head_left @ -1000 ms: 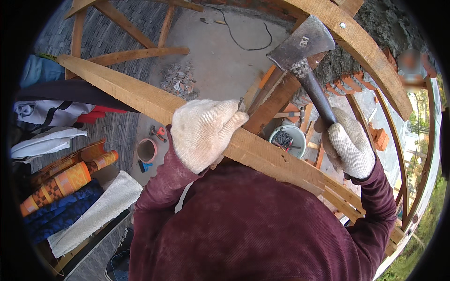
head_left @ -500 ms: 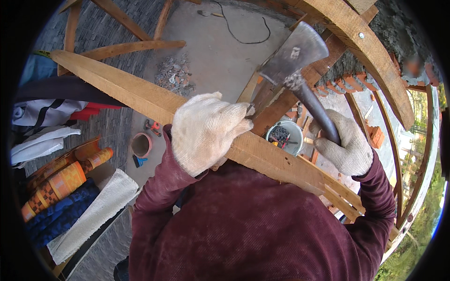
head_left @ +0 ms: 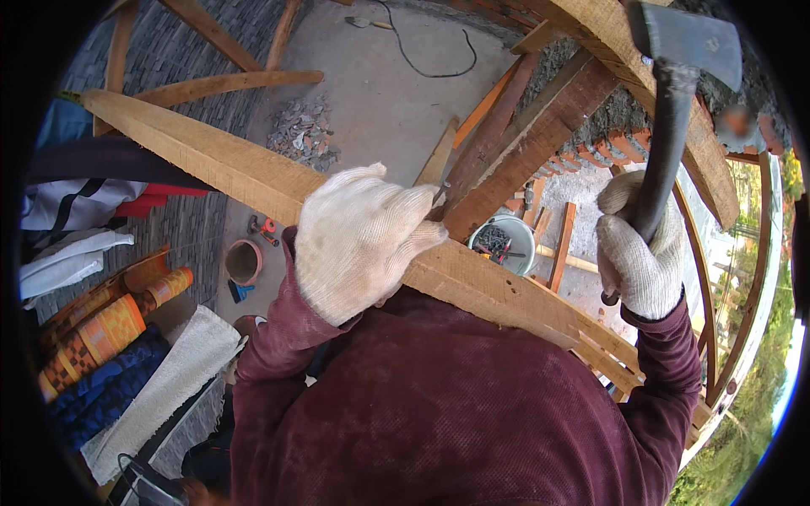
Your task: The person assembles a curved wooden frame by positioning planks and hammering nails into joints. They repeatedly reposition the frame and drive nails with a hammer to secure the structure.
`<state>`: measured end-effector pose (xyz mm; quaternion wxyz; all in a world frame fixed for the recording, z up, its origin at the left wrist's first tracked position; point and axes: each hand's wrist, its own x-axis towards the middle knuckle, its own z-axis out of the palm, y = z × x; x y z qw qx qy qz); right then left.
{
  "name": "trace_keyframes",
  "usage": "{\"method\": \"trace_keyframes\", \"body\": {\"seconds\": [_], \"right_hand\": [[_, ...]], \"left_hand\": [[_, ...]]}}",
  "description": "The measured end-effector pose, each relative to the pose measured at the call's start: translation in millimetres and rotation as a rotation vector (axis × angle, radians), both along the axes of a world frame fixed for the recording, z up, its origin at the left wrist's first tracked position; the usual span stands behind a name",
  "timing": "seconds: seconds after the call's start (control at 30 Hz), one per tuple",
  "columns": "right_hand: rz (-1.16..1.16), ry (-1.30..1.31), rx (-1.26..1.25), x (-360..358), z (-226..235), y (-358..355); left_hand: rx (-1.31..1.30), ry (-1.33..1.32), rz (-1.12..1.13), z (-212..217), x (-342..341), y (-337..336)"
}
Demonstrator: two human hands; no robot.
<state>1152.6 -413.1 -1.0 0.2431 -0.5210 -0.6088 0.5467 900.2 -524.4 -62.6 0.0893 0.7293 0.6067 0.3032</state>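
Observation:
My left hand, in a white knit glove, rests over a long pale wooden beam that slants across in front of me. Its thumb and forefinger pinch a small dark metal nail, mostly hidden by the glove, beside a reddish-brown timber that meets the beam. My right hand, gloved too, is wrapped round the dark handle of a hatchet. The hatchet is raised at the upper right, its head up and apart from the wood.
A curved wooden rib arches along the right, near rough brickwork. Below the beam stands a bucket with small dark pieces inside. Rubble, a round pot and rolled orange cloth lie on the left.
The hatchet has swung up and to the right, away from the timber joint, with my right hand. My left hand keeps its pinch at the same spot on the beam.

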Motion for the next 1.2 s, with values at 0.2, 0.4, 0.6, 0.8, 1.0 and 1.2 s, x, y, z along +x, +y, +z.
{"method": "trace_keyframes", "body": {"seconds": [0.2,0.4,0.6,0.8,1.0,1.2], "right_hand": [[0.753,-0.395,0.075,31.0,-32.5,17.2],[0.407,-0.119,0.024,35.8,-18.9,20.1],[0.567,-0.203,-0.082,23.0,-28.6,14.9],[0.644,-0.235,0.071,25.8,-17.6,24.1],[-0.037,0.34,0.076,19.0,-25.7,10.7],[0.616,-0.327,0.185,23.9,-34.9,6.2]], "left_hand": [[-0.058,-0.012,-0.043,4.6,-3.0,1.3],[0.477,0.166,0.433,-4.1,-4.8,-14.3],[0.624,-1.322,0.775,-50.8,-21.8,-28.2],[0.237,-1.991,0.457,-64.6,-31.1,-22.1],[0.259,-1.9,0.596,-63.1,-26.2,-20.8],[0.233,-1.926,0.591,-66.3,-28.8,-24.6]]}}
